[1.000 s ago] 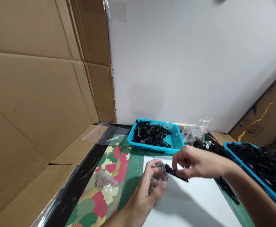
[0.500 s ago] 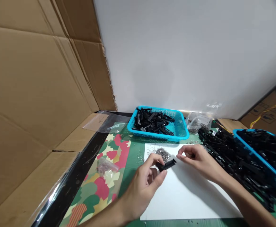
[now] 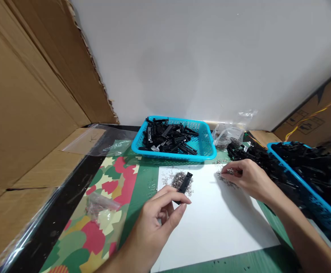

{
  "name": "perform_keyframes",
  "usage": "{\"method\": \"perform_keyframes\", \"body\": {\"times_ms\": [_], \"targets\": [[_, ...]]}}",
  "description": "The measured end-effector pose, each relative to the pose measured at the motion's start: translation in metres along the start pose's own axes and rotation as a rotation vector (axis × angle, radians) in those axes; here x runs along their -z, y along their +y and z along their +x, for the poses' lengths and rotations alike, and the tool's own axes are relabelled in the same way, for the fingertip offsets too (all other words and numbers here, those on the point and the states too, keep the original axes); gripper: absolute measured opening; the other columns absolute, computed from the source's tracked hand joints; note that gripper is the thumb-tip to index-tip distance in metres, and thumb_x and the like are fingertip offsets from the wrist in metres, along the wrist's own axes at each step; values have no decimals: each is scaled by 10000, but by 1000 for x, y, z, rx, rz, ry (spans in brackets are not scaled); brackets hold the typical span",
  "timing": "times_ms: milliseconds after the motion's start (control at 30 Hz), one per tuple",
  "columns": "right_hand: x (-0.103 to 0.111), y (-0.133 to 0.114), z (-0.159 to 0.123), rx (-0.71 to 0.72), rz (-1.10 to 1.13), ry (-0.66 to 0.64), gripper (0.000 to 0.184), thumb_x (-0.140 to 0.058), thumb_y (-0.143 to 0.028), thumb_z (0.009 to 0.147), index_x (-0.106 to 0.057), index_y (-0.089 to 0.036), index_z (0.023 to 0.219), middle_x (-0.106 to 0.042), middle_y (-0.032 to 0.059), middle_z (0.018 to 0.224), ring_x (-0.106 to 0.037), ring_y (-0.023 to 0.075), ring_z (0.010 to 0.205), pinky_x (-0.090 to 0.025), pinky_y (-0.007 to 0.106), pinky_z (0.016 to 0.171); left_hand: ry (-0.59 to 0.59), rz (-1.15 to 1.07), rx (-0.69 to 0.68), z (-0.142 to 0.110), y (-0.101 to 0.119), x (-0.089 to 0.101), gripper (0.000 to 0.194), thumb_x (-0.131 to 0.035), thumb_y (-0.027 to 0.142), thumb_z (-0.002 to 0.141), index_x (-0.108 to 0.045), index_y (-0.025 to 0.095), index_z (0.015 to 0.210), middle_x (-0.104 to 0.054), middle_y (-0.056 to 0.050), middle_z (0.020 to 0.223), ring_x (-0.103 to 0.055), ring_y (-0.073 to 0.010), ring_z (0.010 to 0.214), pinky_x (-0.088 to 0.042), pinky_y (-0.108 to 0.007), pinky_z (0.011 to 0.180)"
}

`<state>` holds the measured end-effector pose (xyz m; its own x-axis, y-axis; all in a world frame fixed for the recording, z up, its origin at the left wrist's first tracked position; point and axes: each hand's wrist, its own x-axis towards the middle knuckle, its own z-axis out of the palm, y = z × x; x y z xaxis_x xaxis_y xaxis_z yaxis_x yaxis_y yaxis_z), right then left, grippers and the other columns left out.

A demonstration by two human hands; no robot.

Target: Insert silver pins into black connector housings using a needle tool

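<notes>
Pinching a black part (image 3: 186, 182), left fingers (image 3: 174, 196) nearly meet — right fingers (image 3: 236, 165) bunch, hold unclear.

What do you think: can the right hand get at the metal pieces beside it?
Probably yes: the right hand is right at the small metal pieces, and nothing visible blocks its way.

Left hand (image 3: 161, 218): is now holding the black part (image 3: 185, 182), formerly in the right hand (image 3: 249, 177).
Black part: is now pointing forward rather than rightward.
Right hand: is now reaching the right-hand heap of metal bits (image 3: 230, 182).
</notes>
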<state>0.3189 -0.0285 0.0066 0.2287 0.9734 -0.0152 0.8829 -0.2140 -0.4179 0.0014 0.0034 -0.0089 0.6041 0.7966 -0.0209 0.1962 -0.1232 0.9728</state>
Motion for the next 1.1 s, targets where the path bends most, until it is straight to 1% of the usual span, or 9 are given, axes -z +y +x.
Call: {"method": "perform_keyframes", "body": {"times_ms": [167, 267, 400, 500, 567, 667, 833, 900, 1100], "targets": [[-4, -4, -2, -17, -54, -11, 186, -684, -326, 919, -867, -303, 941, -768, 16, 773, -647, 197, 670, -379, 277, 610, -5, 24, -27, 1, -1, 1, 278, -621, 463, 1074, -786, 246, 1017, -598, -25, 967, -521, -135, 712, -424, -244, 627], [-6, -6, -1, 6, -88, -6, 206, -658, -277, 914, -861, -299, 947, -752, 16, 745, -651, 201, 662, -354, 277, 597, 8, 17, -22, 2, -3, 0, 275, -619, 462, 1075, -786, 250, 1028, -595, -20, 938, -520, -137, 703, -420, -249, 627], [-13, -10, -2, -39, -105, 81, 215, -637, -330, 964, -845, -308, 1013, -748, 5, 718, -653, 201, 636, -346, 275, 597, 14, -42, -18, 1, -6, -1, 304, -578, 477, 1092, -773, 246, 1058, -589, -5, 891, -466, -113, 604, -377, -261, 575], [-20, -12, -5, -71, -233, 160, 230, -632, -313, 983, -837, -304, 1087, -815, 34, 828, -717, 236, 732, -347, 291, 624, 22, -54, -22, 1, -5, -2, 314, -560, 473, 1100, -767, 242, 1047, -576, 4, 861, -450, -107, 578, -364, -266, 571], [-24, -12, -6, -47, -297, 216, 236, -622, -295, 999, -834, -292, 1103, -838, 53, 927, -739, 250, 828, -358, 299, 643, 25, -49, -32, 1, -3, -2, 303, -561, 457, 1099, -766, 243, 1035, -587, 3, 860, -457, -112, 587, -368, -267, 580], [-27, -14, -5, 25, -352, 245, 253, -587, -306, 1039, -831, -263, 1089, -823, 69, 977, -710, 260, 916, -385, 312, 683, 17, -29, -63, 2, 0, -3, 279, -563, 417, 1091, -768, 242, 1019, -614, -5, 875, -468, -123, 608, -370, -267, 587], [-27, -18, 5, 97, -435, 166, 291, -544, -258, 1053, -825, -194, 1092, -758, 103, 893, -611, 284, 901, -407, 361, 790, 1, -51, -81, 1, -1, -4, 255, -558, 384, 1094, -761, 254, 1012, -634, -3, 941, -477, -119, 635, -382, -258, 606], [-28, -19, 9, 100, -442, 165, 289, -538, -221, 1044, -822, -178, 1081, -752, 113, 897, -600, 287, 895, -401, 370, 792, -8, -66, -87, 1, -2, -5, 246, -572, 391, 1090, -762, 256, 1010, -635, -1, 953, -494, -122, 658, -392, -256, 622], [-27, -22, 14, 128, -446, 175, 276, -540, -164, 1014, -793, -166, 903, -726, 124, 847, -570, 297, 853, -374, 381, 758, -13, -61, -90, 0, -1, -5, 239, -582, 390, 1089, -770, 259, 1018, -618, 4, 937, -526, -133, 703, -399, -258, 646]]}}
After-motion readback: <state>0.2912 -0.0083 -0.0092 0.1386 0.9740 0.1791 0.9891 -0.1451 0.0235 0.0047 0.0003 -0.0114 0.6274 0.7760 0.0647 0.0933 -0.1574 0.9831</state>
